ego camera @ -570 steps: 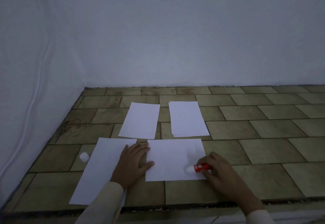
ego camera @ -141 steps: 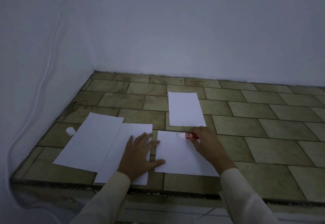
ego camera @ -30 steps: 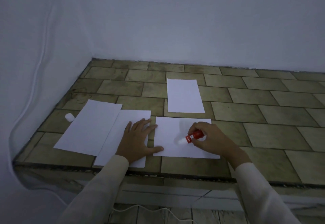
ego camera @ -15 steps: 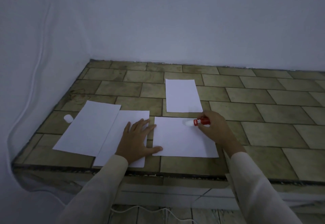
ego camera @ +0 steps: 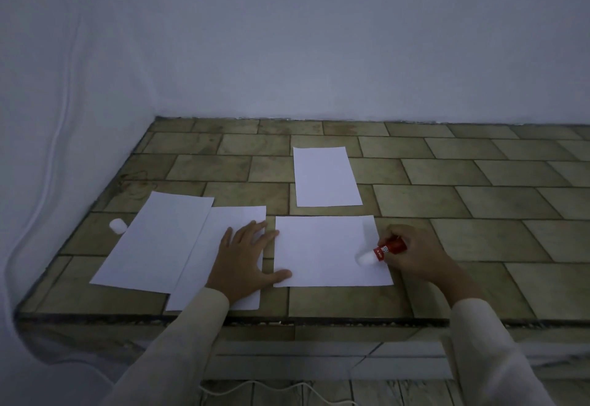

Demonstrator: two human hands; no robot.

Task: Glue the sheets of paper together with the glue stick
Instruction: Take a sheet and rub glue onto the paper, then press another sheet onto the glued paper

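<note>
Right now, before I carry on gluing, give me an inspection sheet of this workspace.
Surface: tiled counter, dimly lit.
Job's things: four white sheets lie flat. The near sheet is under the glue stick, with the far sheet behind it. The left sheet overlaps the middle sheet. A white cap lies beside the left sheet.
Clutter: nothing seen.
Hands: left hand flat on the middle sheet, thumb on the near sheet's edge. Right hand grips the glue stick, tip at the near sheet's right side.
Cables: wall cable at the left; floor cable below.
Surroundings: plain white walls.
</note>
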